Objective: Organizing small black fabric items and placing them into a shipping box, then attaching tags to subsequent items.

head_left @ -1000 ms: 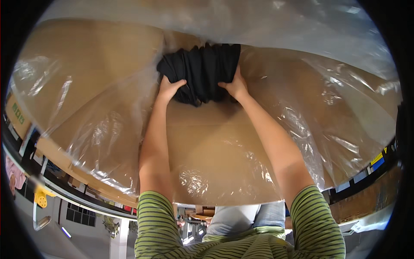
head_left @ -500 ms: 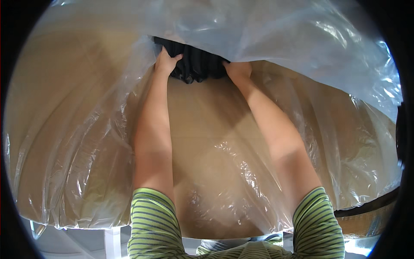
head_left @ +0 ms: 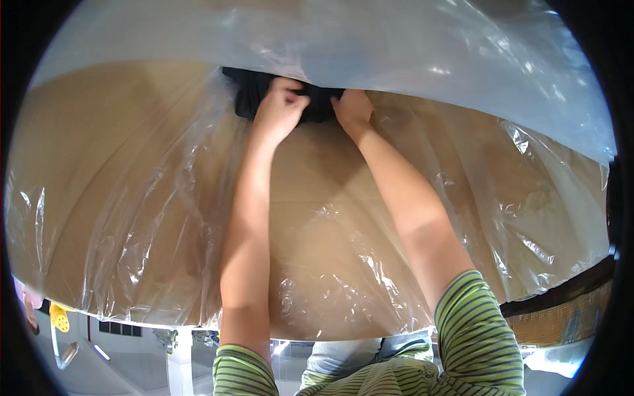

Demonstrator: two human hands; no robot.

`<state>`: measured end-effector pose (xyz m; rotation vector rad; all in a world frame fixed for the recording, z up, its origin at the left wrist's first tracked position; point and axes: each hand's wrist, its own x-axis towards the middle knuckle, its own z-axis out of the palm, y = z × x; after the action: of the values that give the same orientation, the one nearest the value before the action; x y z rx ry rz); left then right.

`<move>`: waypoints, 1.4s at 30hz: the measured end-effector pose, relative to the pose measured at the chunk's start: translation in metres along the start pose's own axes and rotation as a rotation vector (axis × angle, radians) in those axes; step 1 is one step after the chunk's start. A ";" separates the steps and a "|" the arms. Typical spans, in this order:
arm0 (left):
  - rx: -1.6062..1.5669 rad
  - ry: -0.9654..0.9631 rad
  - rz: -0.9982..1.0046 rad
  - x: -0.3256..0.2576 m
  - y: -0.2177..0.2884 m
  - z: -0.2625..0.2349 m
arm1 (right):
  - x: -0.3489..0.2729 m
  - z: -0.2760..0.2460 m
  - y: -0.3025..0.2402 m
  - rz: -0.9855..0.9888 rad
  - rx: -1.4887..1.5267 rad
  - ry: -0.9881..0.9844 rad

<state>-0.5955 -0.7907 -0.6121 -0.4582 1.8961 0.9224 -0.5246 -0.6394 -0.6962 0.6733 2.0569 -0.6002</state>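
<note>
A: Where's the black cloth [head_left: 247,96]?

B: Top centre of the frame, deep inside the clear plastic bag [head_left: 462,79], half hidden under its upper sheet.

A: What could go wrong?

B: I'd guess the thin plastic could tear or bunch up if the cloth snags on it.

A: And the fingers?

B: The left hand [head_left: 281,109] is curled shut, gripping the cloth. The right hand [head_left: 353,109] is bent closed too, fingers pressed together on the fabric's edge.
</note>
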 end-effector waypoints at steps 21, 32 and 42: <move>0.003 -0.168 0.247 -0.191 0.122 0.010 | -0.125 -0.158 0.017 -0.222 0.219 -0.134; 0.025 -0.106 0.415 -0.402 0.166 0.063 | -0.336 -0.301 0.108 -0.369 0.795 0.113; 0.521 -0.649 0.796 -0.501 0.212 0.204 | -0.557 -0.306 0.261 -0.544 0.912 0.432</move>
<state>-0.3699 -0.5313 -0.1437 0.8720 1.5894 0.8578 -0.2658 -0.3861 -0.1121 0.7791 2.3243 -1.9118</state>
